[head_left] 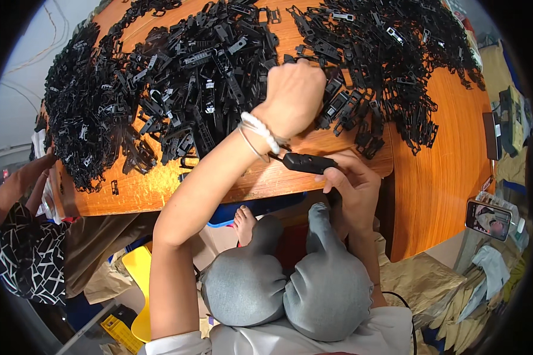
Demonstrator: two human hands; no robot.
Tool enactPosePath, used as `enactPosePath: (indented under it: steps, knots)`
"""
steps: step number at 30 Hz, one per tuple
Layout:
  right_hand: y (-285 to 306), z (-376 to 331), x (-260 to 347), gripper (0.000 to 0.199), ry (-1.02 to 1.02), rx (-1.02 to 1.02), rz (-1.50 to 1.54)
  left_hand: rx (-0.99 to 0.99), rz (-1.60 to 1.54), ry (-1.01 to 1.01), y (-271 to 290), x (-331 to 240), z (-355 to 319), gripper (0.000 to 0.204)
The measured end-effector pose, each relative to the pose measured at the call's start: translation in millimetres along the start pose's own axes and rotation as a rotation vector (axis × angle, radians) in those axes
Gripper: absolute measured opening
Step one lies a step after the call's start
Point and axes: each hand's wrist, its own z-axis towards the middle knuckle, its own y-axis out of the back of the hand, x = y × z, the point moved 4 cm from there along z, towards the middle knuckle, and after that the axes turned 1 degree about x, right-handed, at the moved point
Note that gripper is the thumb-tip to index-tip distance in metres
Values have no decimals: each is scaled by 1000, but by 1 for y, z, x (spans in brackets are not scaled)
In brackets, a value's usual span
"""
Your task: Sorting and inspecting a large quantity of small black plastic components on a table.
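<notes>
From my remote view, the right hand (pixel 359 188) grips a black plastic piece (pixel 309 163) between thumb and fingers, above the front edge of the wooden table (pixel 260 182). The left hand (pixel 295 94) curls beside the heaped black parts (pixel 204 77); its fingertips are hidden, so I cannot tell its grip.

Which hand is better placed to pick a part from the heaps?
Probably the left hand: it is up at the heaped black parts, though whether it grips anything is hidden. The right hand sits nearer the body, occupied with a black handheld piece.
</notes>
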Motion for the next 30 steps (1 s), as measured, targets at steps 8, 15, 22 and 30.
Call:
enactPosePath:
  steps: [8,15,22,30]
  knots:
    - [0,2,-6,13,-67,-63,53,-200,-670,241,28,34,-1,21]
    - [-1,3,1,15,42,-30,111,109,-1711,357,29,33,-42,8]
    - [-2,-3,9,19,207,-20,-99,357,-1310,375,18,6,-80,28]
    - [0,-8,8,20,277,-83,-194,259,-1229,292,24,-10,-101,29]
